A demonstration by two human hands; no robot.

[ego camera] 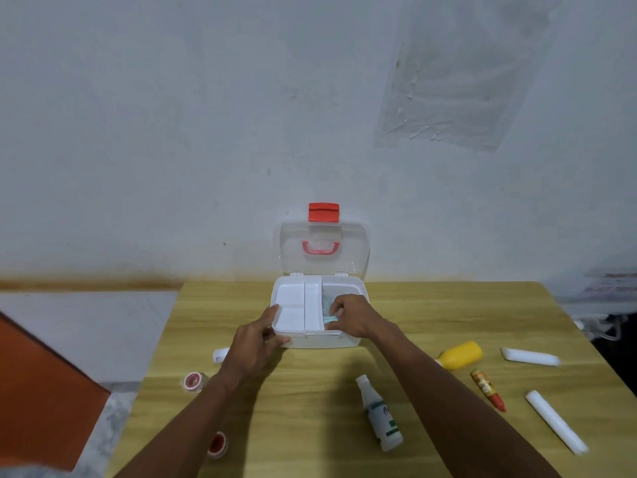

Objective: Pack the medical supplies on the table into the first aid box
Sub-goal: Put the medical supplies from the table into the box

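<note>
Pale wood-grain table (310, 391) fills the lower frame, set against a grey-white wall (172, 132). At 12 o'clock on the table, touching the wall, stands the first aid box (320, 341): white translucent plastic, lid (324, 260) raised upright with a red latch (323, 212) on top and a red handle (320, 247) showing through it. A white divided tray (296, 307) sits in the box's left half; the right half is open to the bottom.

Left hand (256, 343) grips the box's near-left corner, thumb on the front wall, forefinger laid along the rim. Right hand (348, 313) reaches into the right compartment, fingers curled around a pale teal packet (330, 319) lying against the tray's edge; how tight the hold is, cannot tell.

Loose supplies, all lying on the table:
- Long white roll (555, 421) at 4 o'clock, near the right edge.
- White bottle (381, 414) with a green label at 5 o'clock, on its side.
- Yellow bottle (460, 355) at 3 o'clock, on its side.
- Second white tube (529, 356) at 3 o'clock, beyond the yellow bottle.
- Thin orange-red tube (487, 390) between yellow bottle and long roll.
- Small white item (221, 355) at 9 o'clock, partly hidden by the left hand.
- Red-capped jar (194, 381) at 8 o'clock.
- Second red jar (218, 444) at 7 o'clock, beside the left forearm.
</note>
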